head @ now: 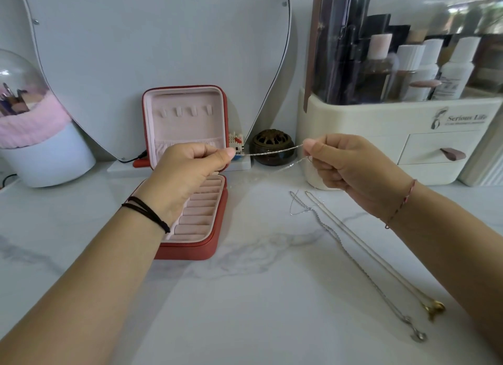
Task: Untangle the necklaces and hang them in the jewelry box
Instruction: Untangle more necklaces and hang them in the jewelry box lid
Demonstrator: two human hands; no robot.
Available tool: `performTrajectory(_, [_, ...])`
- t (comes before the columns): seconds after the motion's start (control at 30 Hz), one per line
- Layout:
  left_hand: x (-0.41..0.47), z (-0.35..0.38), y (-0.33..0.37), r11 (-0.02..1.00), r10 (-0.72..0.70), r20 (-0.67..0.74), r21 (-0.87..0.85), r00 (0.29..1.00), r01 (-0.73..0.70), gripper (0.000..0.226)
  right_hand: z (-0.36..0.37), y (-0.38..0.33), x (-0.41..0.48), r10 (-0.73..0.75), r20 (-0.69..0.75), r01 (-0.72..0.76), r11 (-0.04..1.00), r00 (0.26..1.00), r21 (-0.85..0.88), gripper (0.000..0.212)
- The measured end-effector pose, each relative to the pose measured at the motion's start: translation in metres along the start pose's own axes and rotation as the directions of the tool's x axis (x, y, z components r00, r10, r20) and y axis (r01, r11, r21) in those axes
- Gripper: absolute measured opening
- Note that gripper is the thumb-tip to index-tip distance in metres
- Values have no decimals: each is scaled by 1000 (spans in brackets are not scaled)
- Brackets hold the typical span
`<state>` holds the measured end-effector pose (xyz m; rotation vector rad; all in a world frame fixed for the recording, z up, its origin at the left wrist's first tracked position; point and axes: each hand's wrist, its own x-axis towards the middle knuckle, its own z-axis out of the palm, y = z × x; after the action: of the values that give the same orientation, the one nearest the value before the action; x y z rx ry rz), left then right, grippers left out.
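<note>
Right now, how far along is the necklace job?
Done: jewelry box open, though its hooks are bare. In hand: left grip and right grip pinch one silver chain taut. Remaining: hang it, plus the silver-pendant necklace and gold-pendant necklace lying on the table.
</note>
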<state>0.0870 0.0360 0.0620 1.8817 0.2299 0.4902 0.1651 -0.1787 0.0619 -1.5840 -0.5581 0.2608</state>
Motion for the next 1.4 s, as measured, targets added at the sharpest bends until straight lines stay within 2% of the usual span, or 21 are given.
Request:
performTrajectory(0.17, [0, 2, -1, 999, 3, 23, 38, 1000, -4, 20, 3, -4, -3, -26, 60, 22, 998, 998, 61, 26])
performTrajectory(0.27, [-3, 8, -1, 999, 21, 112, 44, 994, -26, 18, 8, -6, -5, -43, 139, 21, 987, 989, 159, 24])
performTrajectory(0.37, [-9, 20, -3, 996, 54, 168, 56, 984, -65, 18, 11, -6, -6, -54, 208, 15, 983, 977, 184, 23])
performTrajectory(0.5, [-14, 33, -6, 995, 91, 255, -53, 963, -80, 9, 14, -5, -7, -50, 272, 4, 986, 961, 169, 19])
performTrajectory(0.63, [-18, 37, -3, 980, 100, 373, -195, 922, -27, 29, 16, -3, -7, -56, 312, -1, 984, 949, 180, 15])
performTrajectory(0.7, [-20, 37, -2, 973, 118, 370, -227, 921, -33, 32, 16, -2, -6, -51, 309, -4, 984, 950, 176, 13])
performTrajectory(0.93, [-19, 36, -1, 972, 101, 311, -233, 945, -27, 11, 14, -2, -6, -57, 307, 27, 995, 950, 100, 12])
performTrajectory(1.1, [-16, 34, -4, 975, 85, 254, -220, 963, -28, 9, 14, 3, -4, -104, 224, 127, 988, 969, -89, 16])
performTrajectory(1.2, [-16, 34, -4, 974, 83, 261, -224, 962, -23, 7, 13, 3, -3, -118, 183, 148, 975, 976, -163, 15])
performTrajectory(1.4, [-16, 35, -5, 968, 59, 322, -251, 945, 25, 8, 14, 1, -3, -149, 168, 174, 974, 974, -143, 14])
